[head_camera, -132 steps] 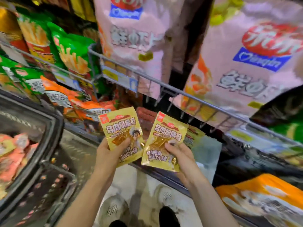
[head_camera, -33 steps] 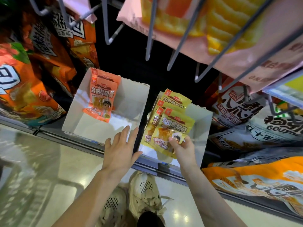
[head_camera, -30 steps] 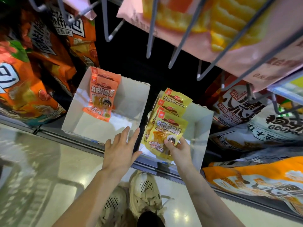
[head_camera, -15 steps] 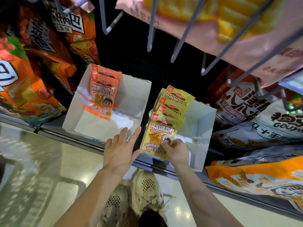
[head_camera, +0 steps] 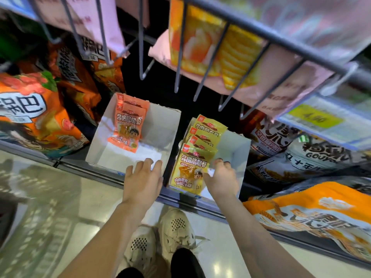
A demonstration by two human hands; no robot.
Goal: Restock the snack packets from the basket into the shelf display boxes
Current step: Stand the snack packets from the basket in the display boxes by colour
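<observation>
Two white display boxes stand side by side on the low shelf. The left box (head_camera: 96, 145) holds two orange snack packets (head_camera: 128, 125) leaning on its back wall. The right box (head_camera: 239, 151) holds a row of several yellow packets (head_camera: 206, 130). My right hand (head_camera: 220, 178) pinches the right edge of the front yellow packet (head_camera: 189, 169), which stands upright at the box's front. My left hand (head_camera: 143, 181) rests with straight fingers on the front rim of the left box and holds nothing.
Large orange snack bags (head_camera: 34, 113) crowd the shelf to the left, and dark and orange bags (head_camera: 313, 213) lie to the right. A grey wire rack (head_camera: 220, 57) with pink bags hangs close overhead. My shoes (head_camera: 160, 239) stand on the glossy floor below.
My right hand has lowered the yellow packet into the front of the right box and slid to the packet's right edge. The left hand has stayed at the left box's rim.
</observation>
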